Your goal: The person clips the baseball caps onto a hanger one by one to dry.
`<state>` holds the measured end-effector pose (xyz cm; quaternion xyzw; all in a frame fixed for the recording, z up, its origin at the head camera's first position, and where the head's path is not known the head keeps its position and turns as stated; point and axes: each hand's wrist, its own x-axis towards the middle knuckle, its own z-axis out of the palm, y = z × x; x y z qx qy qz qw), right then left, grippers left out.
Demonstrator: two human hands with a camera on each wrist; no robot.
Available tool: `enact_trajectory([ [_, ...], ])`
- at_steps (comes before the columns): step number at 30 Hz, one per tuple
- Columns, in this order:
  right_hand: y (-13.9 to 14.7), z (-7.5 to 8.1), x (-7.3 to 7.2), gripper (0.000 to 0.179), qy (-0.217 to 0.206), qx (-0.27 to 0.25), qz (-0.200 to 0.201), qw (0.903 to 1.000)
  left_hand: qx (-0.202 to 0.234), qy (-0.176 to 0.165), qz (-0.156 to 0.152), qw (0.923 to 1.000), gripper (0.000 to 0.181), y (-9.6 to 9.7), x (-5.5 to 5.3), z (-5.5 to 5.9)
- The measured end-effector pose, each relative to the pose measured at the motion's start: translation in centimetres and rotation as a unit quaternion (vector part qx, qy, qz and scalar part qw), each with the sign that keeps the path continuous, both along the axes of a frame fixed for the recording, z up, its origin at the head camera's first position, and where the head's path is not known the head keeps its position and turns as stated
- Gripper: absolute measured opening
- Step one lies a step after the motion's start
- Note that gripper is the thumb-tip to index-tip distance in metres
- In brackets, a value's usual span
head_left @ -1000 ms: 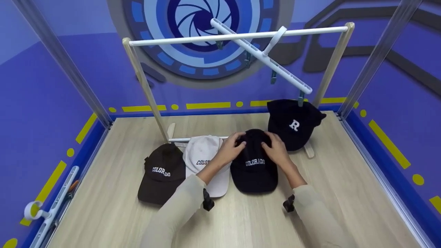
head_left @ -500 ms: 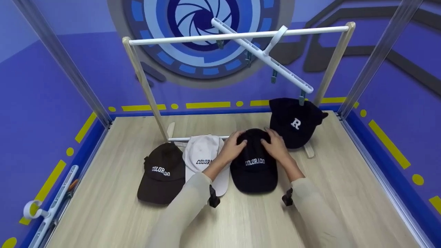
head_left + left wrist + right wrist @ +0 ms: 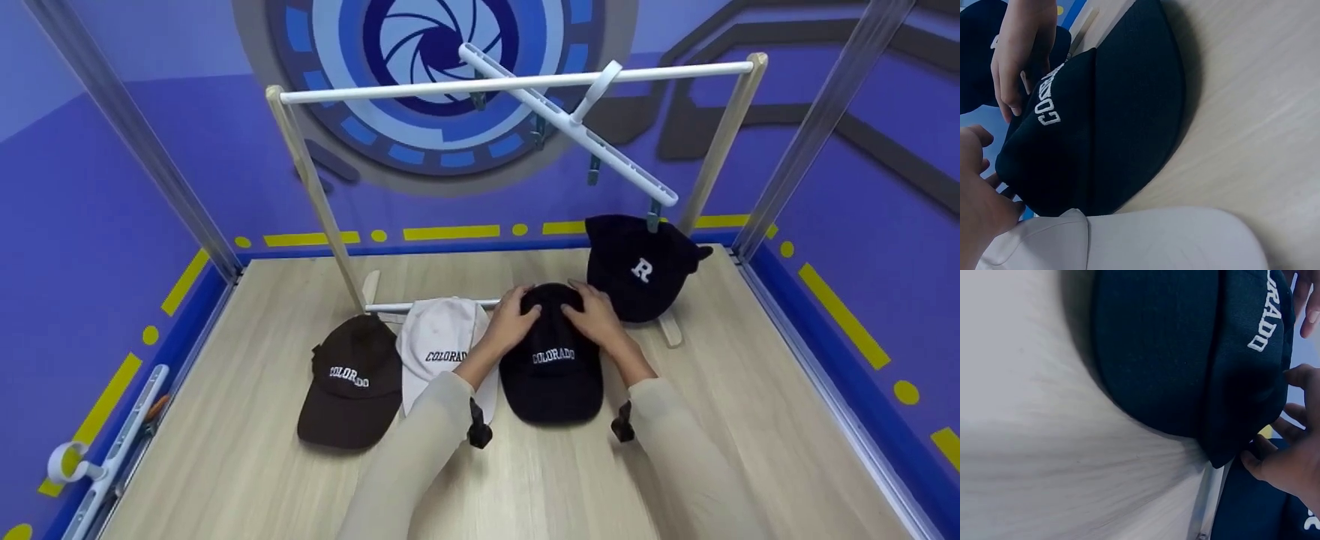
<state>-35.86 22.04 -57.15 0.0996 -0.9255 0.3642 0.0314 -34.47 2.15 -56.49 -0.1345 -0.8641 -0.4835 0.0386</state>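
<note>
Black cap (image 3: 551, 397) is on the wooden table (image 3: 780, 420), with its brim toward the person. Around the table are purple walls (image 3: 420, 210) with yellow dashes near their bottom; the back one carries also a large round blue picture (image 3: 427, 154).

Going from left to right, first is a spare hanger (image 3: 120, 457), at the left edge of the table, beside the wall. Then come a brown cap (image 3: 349, 409) and a white cap (image 3: 442, 334), side by side, brims also toward the person. The left hand (image 3: 510, 322) holds the crown of the black cap on its left side, thumb on top; the right hand (image 3: 600, 319) holds the right side in the same manner. Over them passes the bar of a rack (image 3: 420, 89), and on it a white hanger (image 3: 615, 156) hangs slantwise. From its lowest clip (image 3: 654, 216) hangs the R cap (image 3: 637, 296), behind the black cap and to the right.

The left wrist view shows the shadow beside the brim, and fingers that reach behind the crown, which the head view hides. The right wrist view shows fingers near the cap's lower edge, and a pale strip (image 3: 1214, 498) there, perhaps part of the rack.
</note>
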Motion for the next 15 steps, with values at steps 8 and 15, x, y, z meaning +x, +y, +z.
enact_trajectory([
  [8, -0.05, -0.20, -0.34, 0.062, 0.003, 0.026, 0.028, 0.9993, -0.015, 0.021, -0.005, 0.9997, 0.047, 0.22, -0.65, -0.79],
  [15, -0.04, -0.19, -0.22, 0.056, 0.001, 0.023, 0.021, 0.9995, -0.011, 0.023, -0.005, 0.9997, 0.045, 0.47, -0.72, -0.92],
])
